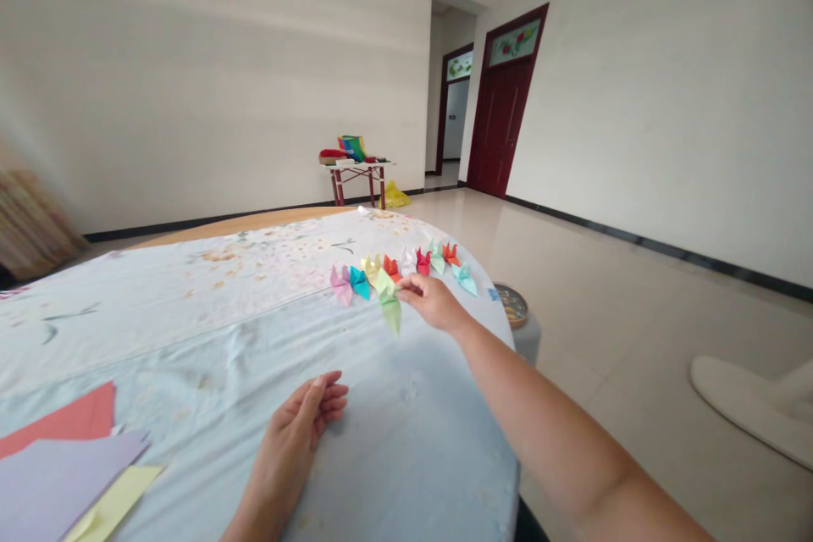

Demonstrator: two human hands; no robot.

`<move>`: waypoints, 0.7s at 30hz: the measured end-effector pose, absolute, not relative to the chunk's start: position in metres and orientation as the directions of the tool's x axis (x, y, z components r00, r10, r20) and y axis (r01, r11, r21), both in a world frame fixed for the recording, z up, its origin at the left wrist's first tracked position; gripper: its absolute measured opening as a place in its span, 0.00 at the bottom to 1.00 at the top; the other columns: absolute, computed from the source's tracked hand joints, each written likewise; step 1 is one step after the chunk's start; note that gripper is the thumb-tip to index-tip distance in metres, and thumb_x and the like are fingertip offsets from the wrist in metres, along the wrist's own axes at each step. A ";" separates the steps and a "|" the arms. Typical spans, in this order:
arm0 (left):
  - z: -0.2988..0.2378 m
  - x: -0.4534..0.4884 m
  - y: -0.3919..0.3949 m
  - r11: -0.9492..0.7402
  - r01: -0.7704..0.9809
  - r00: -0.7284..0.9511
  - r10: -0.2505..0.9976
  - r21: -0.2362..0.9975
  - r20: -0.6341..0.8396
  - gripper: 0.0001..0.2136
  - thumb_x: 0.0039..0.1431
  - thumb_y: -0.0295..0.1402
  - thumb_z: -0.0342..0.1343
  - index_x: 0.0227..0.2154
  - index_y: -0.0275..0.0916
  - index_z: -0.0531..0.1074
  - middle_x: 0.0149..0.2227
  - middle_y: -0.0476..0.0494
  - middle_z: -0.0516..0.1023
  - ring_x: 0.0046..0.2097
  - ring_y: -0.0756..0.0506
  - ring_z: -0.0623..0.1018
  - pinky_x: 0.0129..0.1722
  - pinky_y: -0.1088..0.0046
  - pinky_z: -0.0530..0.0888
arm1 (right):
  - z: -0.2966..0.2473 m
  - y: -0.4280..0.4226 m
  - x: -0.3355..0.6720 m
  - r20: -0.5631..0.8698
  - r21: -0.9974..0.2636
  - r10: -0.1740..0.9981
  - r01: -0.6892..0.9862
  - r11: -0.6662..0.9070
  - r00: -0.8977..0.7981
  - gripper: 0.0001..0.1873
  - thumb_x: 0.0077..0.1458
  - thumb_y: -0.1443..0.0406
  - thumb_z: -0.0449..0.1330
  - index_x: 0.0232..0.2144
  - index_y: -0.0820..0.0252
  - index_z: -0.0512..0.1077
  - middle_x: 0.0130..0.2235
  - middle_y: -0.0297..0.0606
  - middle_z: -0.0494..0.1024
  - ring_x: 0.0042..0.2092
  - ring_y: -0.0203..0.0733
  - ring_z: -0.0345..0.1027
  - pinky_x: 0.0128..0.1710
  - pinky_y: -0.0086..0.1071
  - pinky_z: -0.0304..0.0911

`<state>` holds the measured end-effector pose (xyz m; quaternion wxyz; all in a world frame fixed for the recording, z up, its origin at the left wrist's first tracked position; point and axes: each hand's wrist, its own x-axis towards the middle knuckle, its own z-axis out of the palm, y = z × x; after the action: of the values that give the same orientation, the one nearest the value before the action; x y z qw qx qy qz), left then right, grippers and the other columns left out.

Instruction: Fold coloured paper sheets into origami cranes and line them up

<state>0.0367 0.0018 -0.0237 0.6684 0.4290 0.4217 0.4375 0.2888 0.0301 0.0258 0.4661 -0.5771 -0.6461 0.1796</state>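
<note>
My right hand (428, 301) reaches out over the table and pinches a light green origami crane (389, 305) between thumb and fingertips. Around it stand several folded paper cranes: a pink crane (341, 284), a blue crane (359, 282), a yellow crane (372, 268), a dark red crane (423, 262) and a pale turquoise crane (465, 279) among them. Nearer to me, my left hand (305, 415) rests on the cloth with its fingers loosely bent and nothing in it.
A floral tablecloth (254, 373) covers the round table. Red paper (69, 422), lilac paper (57, 483) and pale yellow paper (120, 500) lie at the lower left. Beyond the right edge is a round tin (511, 305) on a stool. A small table (356, 164) stands by the wall.
</note>
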 end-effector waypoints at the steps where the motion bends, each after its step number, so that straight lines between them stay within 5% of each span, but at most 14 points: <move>1: -0.023 0.037 0.002 0.252 -0.216 0.262 0.946 0.943 -0.192 0.21 0.42 0.45 0.61 0.35 0.33 0.74 0.29 0.42 0.78 0.31 0.49 0.74 0.34 0.75 0.71 | 0.027 0.033 0.307 0.361 -0.694 0.926 0.696 0.186 0.112 0.09 0.52 0.63 0.54 0.35 0.60 0.71 0.32 0.33 0.75 0.34 0.34 0.67 0.34 0.26 0.59; 9: -0.020 0.039 0.001 0.230 -0.145 0.266 0.946 0.962 -0.186 0.20 0.42 0.45 0.60 0.34 0.33 0.75 0.29 0.42 0.78 0.32 0.47 0.75 0.35 0.74 0.72 | 0.012 0.056 0.406 0.243 -0.522 0.938 0.848 -0.087 0.246 0.06 0.48 0.69 0.55 0.29 0.62 0.73 0.28 0.34 0.74 0.30 0.35 0.64 0.30 0.26 0.53; 21: -0.028 0.035 0.004 0.262 -0.142 0.309 0.928 0.955 -0.208 0.18 0.47 0.45 0.58 0.36 0.34 0.74 0.31 0.43 0.78 0.33 0.48 0.75 0.37 0.75 0.72 | 0.002 0.082 0.424 0.126 -0.355 0.955 0.911 -0.209 0.269 0.09 0.47 0.71 0.55 0.29 0.62 0.74 0.30 0.36 0.76 0.31 0.37 0.65 0.29 0.26 0.52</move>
<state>0.0349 0.0036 -0.0283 0.6677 0.4570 0.4301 0.4004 0.4245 0.0825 0.0021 0.1822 -0.7753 -0.6017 0.0602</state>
